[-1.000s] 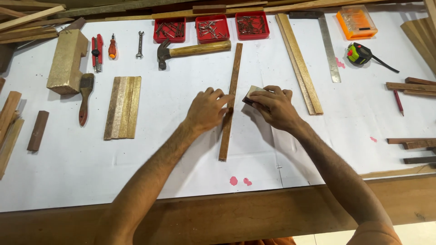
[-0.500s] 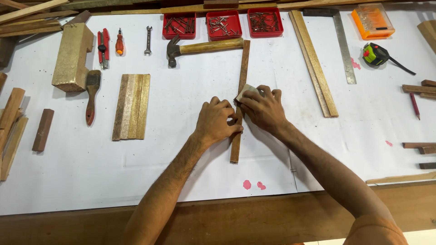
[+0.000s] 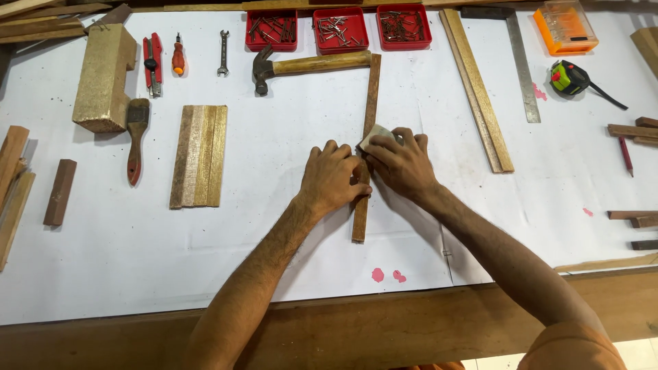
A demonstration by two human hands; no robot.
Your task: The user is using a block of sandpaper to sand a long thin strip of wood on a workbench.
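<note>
A long thin brown wooden strip point(image 3: 369, 103) lies upright on the white-covered workbench point(image 3: 288, 260). My left hand point(image 3: 334, 177) presses down on the strip's middle, fingers spread over it. Just to its right, my right hand point(image 3: 403, 163) grips a small pale piece of sandpaper point(image 3: 373, 137) and holds it against the strip. The two hands touch each other at the strip. The part of the strip under the hands is hidden.
A hammer point(image 3: 308, 65) and three red trays of nails point(image 3: 338, 27) lie behind the strip. Left: a stack of slats point(image 3: 200, 155), a brush point(image 3: 137, 137), a wooden block point(image 3: 103, 75). Right: long slats point(image 3: 476, 85), a steel square point(image 3: 521, 68), a tape measure point(image 3: 569, 77).
My right hand with the sandpaper has slid a little along the strip toward my left hand. The view has shifted so the bench sits slightly further right and down.
</note>
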